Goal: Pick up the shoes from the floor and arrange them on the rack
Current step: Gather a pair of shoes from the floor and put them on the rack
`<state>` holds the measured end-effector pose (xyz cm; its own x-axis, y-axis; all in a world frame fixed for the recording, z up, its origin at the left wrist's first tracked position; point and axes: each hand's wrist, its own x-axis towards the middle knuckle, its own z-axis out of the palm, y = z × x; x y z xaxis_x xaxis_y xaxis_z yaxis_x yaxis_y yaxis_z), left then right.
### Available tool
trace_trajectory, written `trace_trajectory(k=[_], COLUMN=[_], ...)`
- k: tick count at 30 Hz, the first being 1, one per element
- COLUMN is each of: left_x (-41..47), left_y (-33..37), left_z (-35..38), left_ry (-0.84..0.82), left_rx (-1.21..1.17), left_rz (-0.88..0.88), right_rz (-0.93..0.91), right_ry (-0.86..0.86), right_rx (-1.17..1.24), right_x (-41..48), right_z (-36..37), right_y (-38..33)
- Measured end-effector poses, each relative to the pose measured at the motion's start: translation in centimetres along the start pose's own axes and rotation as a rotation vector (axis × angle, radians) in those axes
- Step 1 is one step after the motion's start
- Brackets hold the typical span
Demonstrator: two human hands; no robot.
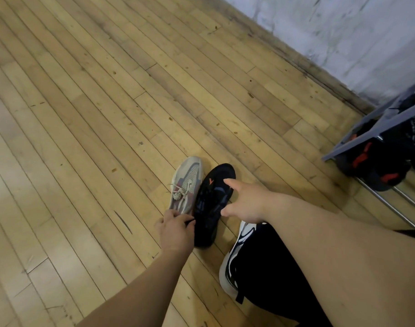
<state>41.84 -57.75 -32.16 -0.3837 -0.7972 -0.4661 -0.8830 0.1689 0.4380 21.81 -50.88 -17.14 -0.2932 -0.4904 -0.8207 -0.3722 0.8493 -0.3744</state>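
A grey and white sneaker (pixel 186 182) and a black sneaker with orange marks (pixel 213 199) lie side by side on the wooden floor. My left hand (pixel 175 230) is closed at the heel ends of both, fingers pinching around the grey sneaker's heel and the black one's collar. My right hand (pixel 244 204) hovers over the black sneaker with fingers spread, fingertip touching its upper near the toe. The shoe rack (pixel 371 135) stands at the right edge by the wall, grey shelves with dark shoes on them.
A black and red shoe (pixel 376 166) sits on the rack's lower metal bars. My own foot in a white and black sneaker (pixel 232 260) and dark trouser leg are just right of the black sneaker. A pale wall (pixel 343 36) runs along the top right.
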Motion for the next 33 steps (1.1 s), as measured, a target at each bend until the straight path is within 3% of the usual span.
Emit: trace_trajectory(k=[10,16,21,27,30,33], left_x=[0.0,-1.1,-2.0,-3.0,-4.0,-5.1], left_y=[1.9,6.7,10.4,12.6,13.7,15.4], left_z=[-2.8,-6.1,-7.6,-9.1,-10.1,-11.5], left_ry=[0.096,0.145,0.16,0.18,0.207,0.226], left_rx=[-0.179,-0.297,-0.317,-0.427,-0.506,-0.603], left_rz=[0.038,0.204,0.338,0.202,0.165,0.183], right_rz=[-0.037,-0.094,-0.106,-0.059,-0.005,-0.067], right_ry=[-0.009,0.026,0.149,0.228,0.126,0.113], right_rx=[0.058,0.158,0.317,0.477,0.707,0.928], right_x=[-1.2,-1.5,-1.4,-3.3,-4.6,-5.6], right_z=[-0.4,-0.6,-1.3,-2.5,-2.3,-3.4], right_y=[-0.4,-1.0,-0.7,0.4,0.1,-0.6])
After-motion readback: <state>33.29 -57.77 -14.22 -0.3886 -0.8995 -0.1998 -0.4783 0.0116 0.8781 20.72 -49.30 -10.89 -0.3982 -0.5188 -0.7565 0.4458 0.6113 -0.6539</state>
